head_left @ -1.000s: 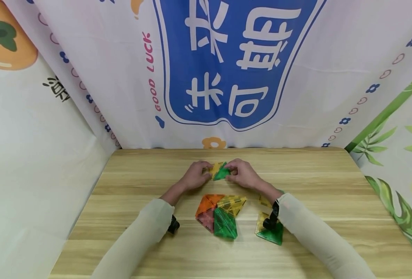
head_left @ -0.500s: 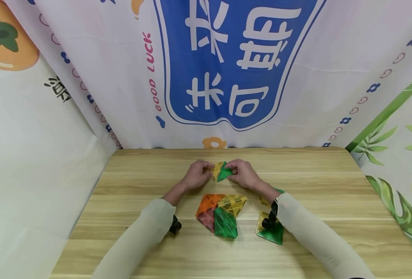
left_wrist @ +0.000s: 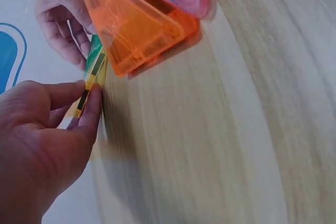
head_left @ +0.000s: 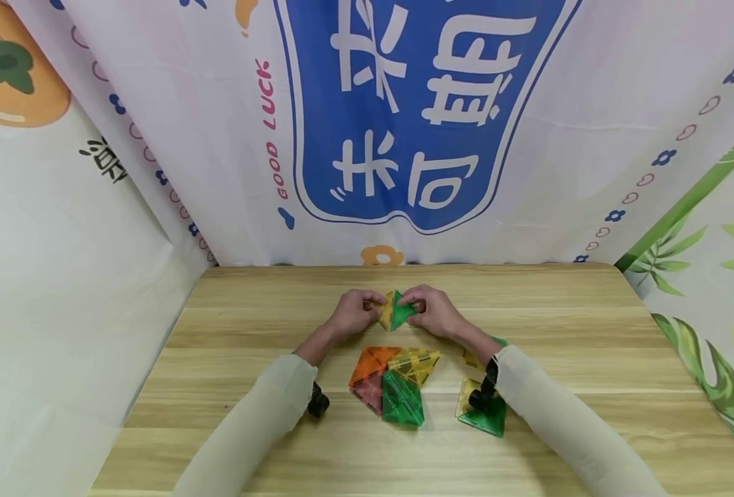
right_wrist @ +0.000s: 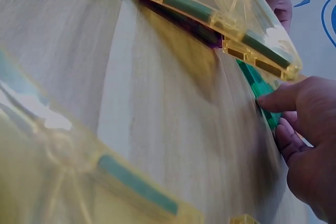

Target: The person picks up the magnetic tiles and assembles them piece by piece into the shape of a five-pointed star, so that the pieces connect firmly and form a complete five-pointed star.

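Observation:
My left hand (head_left: 352, 314) pinches a yellow triangular magnetic tile (head_left: 389, 319) between thumb and fingers near the back of the table. Opposite it, my right hand (head_left: 434, 312) grips a green triangular magnetic tile (head_left: 401, 315). The two tiles sit edge to edge, their seam pointing roughly toward me. In the left wrist view the yellow tile (left_wrist: 96, 72) appears edge-on, thumb and fingertips on either side. The right wrist view has a fingertip on the green tile (right_wrist: 262, 90), whose far part is hidden behind other tiles.
Closer to me lies a cluster of orange (head_left: 372, 359), yellow (head_left: 414, 363), pink (head_left: 368, 392) and green tiles (head_left: 402, 400). Under my right forearm are a yellow-and-green tile pair (head_left: 485, 421) and another yellow tile (head_left: 471, 359), partly hidden. A printed curtain (head_left: 230, 207) hangs behind the table (head_left: 249, 304).
The yellow and green tiles have turned in my hands, so their slanted seam now runs nearly straight toward me. My left hand has shifted slightly right and nearer.

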The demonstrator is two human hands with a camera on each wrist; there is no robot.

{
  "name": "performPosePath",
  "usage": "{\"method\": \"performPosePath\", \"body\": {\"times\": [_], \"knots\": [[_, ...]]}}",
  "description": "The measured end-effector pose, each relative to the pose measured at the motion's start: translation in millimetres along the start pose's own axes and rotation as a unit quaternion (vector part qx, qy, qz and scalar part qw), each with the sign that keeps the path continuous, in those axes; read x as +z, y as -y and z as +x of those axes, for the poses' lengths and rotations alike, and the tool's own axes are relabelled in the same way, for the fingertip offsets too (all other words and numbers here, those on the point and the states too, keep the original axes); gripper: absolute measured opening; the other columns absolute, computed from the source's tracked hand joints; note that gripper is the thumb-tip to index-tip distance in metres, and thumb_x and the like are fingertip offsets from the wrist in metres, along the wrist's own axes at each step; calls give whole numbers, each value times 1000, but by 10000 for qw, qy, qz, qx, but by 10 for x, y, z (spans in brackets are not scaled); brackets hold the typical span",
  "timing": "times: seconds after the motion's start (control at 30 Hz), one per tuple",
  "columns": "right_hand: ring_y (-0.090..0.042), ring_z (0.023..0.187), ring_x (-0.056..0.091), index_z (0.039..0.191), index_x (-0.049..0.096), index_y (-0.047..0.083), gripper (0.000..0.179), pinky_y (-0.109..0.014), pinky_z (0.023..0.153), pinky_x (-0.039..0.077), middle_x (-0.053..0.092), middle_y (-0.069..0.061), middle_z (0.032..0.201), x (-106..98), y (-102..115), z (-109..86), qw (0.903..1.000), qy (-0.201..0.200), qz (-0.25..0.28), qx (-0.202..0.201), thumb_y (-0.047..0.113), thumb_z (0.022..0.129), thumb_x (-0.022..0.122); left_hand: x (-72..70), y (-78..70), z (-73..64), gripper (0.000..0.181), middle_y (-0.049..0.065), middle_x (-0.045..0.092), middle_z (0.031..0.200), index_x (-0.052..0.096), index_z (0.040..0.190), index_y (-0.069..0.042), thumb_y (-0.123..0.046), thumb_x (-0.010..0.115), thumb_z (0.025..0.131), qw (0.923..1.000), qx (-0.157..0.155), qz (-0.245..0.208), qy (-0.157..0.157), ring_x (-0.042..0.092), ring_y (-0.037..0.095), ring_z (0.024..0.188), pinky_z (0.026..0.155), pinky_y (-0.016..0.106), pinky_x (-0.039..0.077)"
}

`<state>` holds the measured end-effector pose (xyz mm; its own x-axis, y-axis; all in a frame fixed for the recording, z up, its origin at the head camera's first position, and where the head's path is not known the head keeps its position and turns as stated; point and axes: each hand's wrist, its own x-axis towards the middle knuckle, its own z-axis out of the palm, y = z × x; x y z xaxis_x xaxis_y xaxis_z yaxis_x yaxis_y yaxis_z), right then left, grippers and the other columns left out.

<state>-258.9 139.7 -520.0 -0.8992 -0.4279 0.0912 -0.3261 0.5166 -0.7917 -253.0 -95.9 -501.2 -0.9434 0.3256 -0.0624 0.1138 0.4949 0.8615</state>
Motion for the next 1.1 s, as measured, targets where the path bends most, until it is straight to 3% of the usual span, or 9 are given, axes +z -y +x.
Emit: {"method": "performPosePath", "body": {"times": [0.13, 0.27, 0.6, 0.83, 1.1], "knots": [[-28, 109, 66, 118, 79, 8, 33, -43, 92, 58, 63, -14, 135, -11, -30, 4, 9998, 26, 212, 1, -5, 88, 81, 9, 10, -17, 25, 14, 71, 126, 76, 120, -2, 5, 69, 98, 9981, -211, -576, 75, 66, 23, 103, 80, 29, 57], [-28, 108, 67, 119, 79, 6, 32, -41, 90, 58, 66, -15, 134, -38, -51, 1, 9988, -8, 492, 45, -4, 88, 80, 22, 9, -39, 26, 13, 69, 132, 76, 122, -4, 4, 69, 98, 9962, -256, -824, 85, 66, 28, 114, 87, 34, 60], [-24, 101, 70, 118, 78, 2, 27, -30, 85, 59, 74, -15, 122, -91, -23, -12, 9932, 132, 1122, 264, -2, 91, 79, -9, -71, -132, 27, 11, 68, 135, 77, 122, -6, 3, 71, 97, 9955, -168, -924, 85, 68, 24, 109, 87, 34, 60], [-20, 94, 74, 120, 77, 4, 29, -30, 79, 62, 76, -13, 119, -101, 64, -55, 9787, 526, 1912, 533, -1, 91, 80, -86, -70, -278, 24, 12, 69, 134, 78, 119, -5, 3, 72, 97, 9946, -106, -1023, 127, 71, 26, 108, 88, 38, 62], [-18, 82, 69, 121, 76, 1, 28, -29, 72, 58, 75, -9, 105, -81, 111, -133, 9712, 1041, 2110, 375, 2, 93, 79, -188, -74, -517, 28, 15, 65, 141, 76, 122, -4, 2, 69, 96, 9880, -188, -1426, 554, 73, 30, 113, 92, 46, 62]]}}
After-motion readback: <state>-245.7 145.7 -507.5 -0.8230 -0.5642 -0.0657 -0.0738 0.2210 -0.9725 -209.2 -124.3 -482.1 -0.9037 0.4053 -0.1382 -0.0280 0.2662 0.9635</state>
